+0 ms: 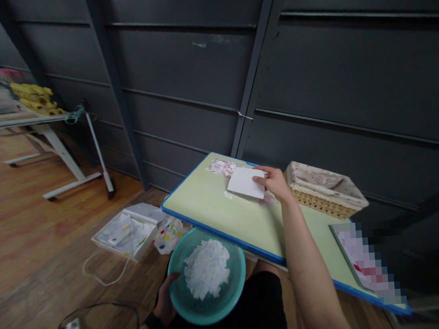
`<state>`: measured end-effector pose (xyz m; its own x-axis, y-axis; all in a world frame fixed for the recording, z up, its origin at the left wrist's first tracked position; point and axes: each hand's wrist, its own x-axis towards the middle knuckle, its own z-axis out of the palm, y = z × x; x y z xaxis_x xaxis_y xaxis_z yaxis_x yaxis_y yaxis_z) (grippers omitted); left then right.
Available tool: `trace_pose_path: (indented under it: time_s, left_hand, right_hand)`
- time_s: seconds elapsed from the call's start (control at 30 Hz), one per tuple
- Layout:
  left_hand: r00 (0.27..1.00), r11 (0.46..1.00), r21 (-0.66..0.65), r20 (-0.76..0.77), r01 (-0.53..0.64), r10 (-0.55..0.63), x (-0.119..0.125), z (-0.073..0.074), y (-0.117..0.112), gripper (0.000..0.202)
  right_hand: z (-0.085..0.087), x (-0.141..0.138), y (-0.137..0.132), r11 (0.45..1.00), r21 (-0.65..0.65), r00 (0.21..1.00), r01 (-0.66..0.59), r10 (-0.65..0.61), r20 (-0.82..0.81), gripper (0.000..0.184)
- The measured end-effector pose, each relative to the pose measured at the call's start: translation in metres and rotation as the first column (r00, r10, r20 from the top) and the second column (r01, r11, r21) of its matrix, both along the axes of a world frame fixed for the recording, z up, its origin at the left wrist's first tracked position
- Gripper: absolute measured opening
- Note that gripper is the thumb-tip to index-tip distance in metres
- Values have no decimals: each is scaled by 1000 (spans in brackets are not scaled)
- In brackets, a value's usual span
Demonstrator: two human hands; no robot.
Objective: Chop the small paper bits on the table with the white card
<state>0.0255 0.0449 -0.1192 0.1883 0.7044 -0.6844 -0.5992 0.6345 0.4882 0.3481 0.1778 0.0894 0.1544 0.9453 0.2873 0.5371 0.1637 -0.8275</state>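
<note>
My left hand (165,297) grips the left rim of a teal plastic basin (237,283), which rests at my lap. Inside the basin lies a heap of torn white paper scraps (207,267). Over the table, my right hand (272,181) pinches a white sheet of paper or card (245,182) between thumb and fingers. Just behind that sheet, a pile of white and pinkish paper scraps (221,167) lies on the pale green tabletop (207,205), with a few loose bits near the sheet's lower edge.
A wicker basket with a cloth liner (324,189) stands at the table's back right. On the right end lies a partly blurred flat item (361,260). An open white box (126,233) and a spotted plastic bag (170,235) sit on the floor. A dark panelled wall (183,72) rises behind.
</note>
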Motion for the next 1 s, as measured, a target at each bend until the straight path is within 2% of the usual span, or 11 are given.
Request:
trace_pose_path:
  time_s: [0.23,0.43,0.53,0.63,0.77,1.0]
  left_hand:
    - [1000,999,32,-14,-3,3,0,-1,0,41]
    - [1000,1000,24,-27,1,0,1,12,-1,45]
    - [1000,1000,26,-29,6,-6,0,20,-4,46]
    - [999,998,53,4,46,-46,-3,28,-8,46]
    - [990,987,110,67,116,-124,-8,42,-10,46]
    - [991,971,201,1,132,-135,-9,83,-12,39]
  right_hand:
    - [-8,3,6,999,-6,986,-38,38,163,44]
    - [-14,9,-6,993,-36,980,-114,119,157,36]
    - [-20,7,-18,991,-95,982,-91,105,155,27]
    - [-25,2,-32,996,-72,973,-55,70,218,21]
    - [-26,-9,-49,999,-17,923,-51,53,381,16]
    - [-31,-33,-91,993,89,834,-83,20,551,14]
